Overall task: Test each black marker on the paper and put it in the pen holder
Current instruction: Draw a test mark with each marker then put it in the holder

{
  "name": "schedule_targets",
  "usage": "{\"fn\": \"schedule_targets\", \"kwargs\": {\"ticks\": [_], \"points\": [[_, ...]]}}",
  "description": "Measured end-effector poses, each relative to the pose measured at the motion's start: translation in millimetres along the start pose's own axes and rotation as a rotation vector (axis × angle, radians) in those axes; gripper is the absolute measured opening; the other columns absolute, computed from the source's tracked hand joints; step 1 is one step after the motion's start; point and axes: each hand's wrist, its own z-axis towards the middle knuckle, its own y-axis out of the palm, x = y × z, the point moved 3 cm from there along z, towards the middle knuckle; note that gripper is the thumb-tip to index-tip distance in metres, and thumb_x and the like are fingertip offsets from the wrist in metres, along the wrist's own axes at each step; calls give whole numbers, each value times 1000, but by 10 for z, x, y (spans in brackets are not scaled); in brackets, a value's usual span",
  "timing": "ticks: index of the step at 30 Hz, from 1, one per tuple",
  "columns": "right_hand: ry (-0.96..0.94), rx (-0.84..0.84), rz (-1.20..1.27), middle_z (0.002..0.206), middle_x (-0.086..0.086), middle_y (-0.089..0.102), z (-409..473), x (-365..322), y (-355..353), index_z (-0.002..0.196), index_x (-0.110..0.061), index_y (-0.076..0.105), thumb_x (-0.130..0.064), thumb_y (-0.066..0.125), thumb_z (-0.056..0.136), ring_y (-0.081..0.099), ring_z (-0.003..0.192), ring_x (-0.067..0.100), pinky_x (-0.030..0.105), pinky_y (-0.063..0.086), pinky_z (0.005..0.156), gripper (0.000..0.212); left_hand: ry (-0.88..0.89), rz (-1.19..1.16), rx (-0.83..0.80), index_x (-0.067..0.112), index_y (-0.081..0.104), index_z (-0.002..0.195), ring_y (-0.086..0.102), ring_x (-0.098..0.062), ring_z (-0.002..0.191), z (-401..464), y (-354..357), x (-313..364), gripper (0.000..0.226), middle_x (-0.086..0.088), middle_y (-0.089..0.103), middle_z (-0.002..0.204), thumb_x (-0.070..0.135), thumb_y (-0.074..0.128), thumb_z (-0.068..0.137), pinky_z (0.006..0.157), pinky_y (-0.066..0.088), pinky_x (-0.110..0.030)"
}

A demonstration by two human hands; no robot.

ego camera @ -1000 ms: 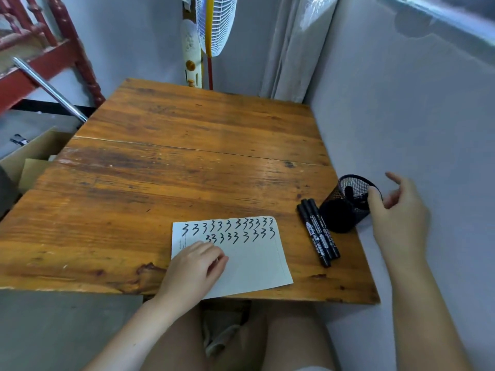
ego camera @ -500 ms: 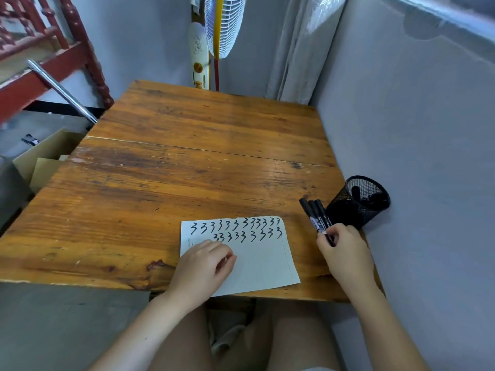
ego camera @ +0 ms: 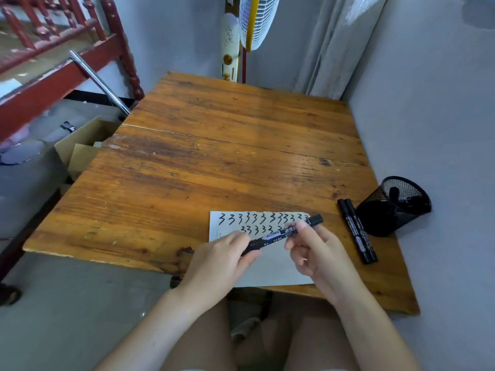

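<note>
A black marker (ego camera: pixel 278 235) is held level above the white paper (ego camera: pixel 270 271). My left hand (ego camera: pixel 222 259) grips its left end and my right hand (ego camera: pixel 318 253) pinches it near the right end. The paper lies at the table's near edge and carries two rows of black "3" marks. Two more black markers (ego camera: pixel 357 231) lie side by side on the wood to the right of the paper. Beside them stands a black mesh pen holder (ego camera: pixel 392 206) with dark markers inside, close to the right wall.
The wooden table (ego camera: pixel 227 156) sits in a corner, a grey wall along its right side. A fan stand (ego camera: pixel 230 49) and curtain are behind it. A cardboard box (ego camera: pixel 80 148) and a red wooden frame (ego camera: pixel 53 65) stand to the left. My knees are below the near edge.
My right hand left the pen holder, picked one marker from the three beside it and carried it left over the paper. My left hand lifted off the paper and took the marker's other end.
</note>
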Motion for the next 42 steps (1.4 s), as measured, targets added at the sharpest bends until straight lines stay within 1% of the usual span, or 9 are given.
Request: {"fn": "schedule_targets", "kwargs": {"ticks": [3,7,10,12,15,17,20,36,42], "points": [[2,-99,-150,49,-1,49,73,123,209,87,-5,53,-36,51,90,30,37,9,20,23,40,31,-98,-225,-104,17,46,74,54,-18,52,-100,66,45,43,4,60,67,54,29,91,41,29,-24],[-135,-239,-68,41,-4,35,143,87,342,74,-8,46,-25,41,96,26,36,9,19,21,37,27,-394,-1203,-424,15,38,61,24,-7,40,-130,43,32,45,11,30,45,51,31,88,40,21,-19],[-178,-97,164,44,-4,32,262,-50,148,70,-11,49,-18,39,97,25,37,7,18,21,36,29,-527,-1543,-453,19,35,59,16,-7,39,-165,-62,-75,44,11,24,46,46,29,93,37,13,-18],[-213,23,186,46,-4,36,343,-108,20,69,-13,51,-20,39,97,28,39,8,18,22,37,31,-571,-1342,-288,15,36,63,22,-10,42,-176,-48,-245,44,7,30,49,48,33,92,39,19,-21],[-274,19,-58,56,0,59,388,-20,119,77,-14,51,-24,46,95,49,47,11,18,34,39,21,-369,-581,-1,15,48,74,43,-9,62,-182,8,-457,41,4,52,68,51,35,89,57,38,-31],[-337,9,-226,70,4,70,393,133,266,82,-13,55,-25,52,93,60,58,12,21,43,45,17,-155,-201,41,12,53,79,44,-10,78,-195,73,-461,34,4,55,81,42,38,87,68,38,-30],[-395,51,-376,72,1,71,434,365,360,80,-15,58,-24,55,91,62,64,6,20,47,59,15,-44,5,7,8,59,84,45,-17,91,-253,198,-463,33,-4,60,94,38,44,85,83,34,-27],[-495,47,-545,66,-9,65,452,467,406,73,-25,53,-15,55,90,62,73,-2,3,42,64,20,-44,114,53,10,58,82,48,-17,93,-258,199,-414,29,-3,62,94,37,46,86,88,33,-28],[-497,57,-503,58,1,64,420,460,391,71,-12,56,-16,54,90,60,60,8,15,45,60,19,-65,90,21,10,58,80,49,-17,91,-254,184,-399,30,-3,62,94,37,45,86,86,33,-27]]}}
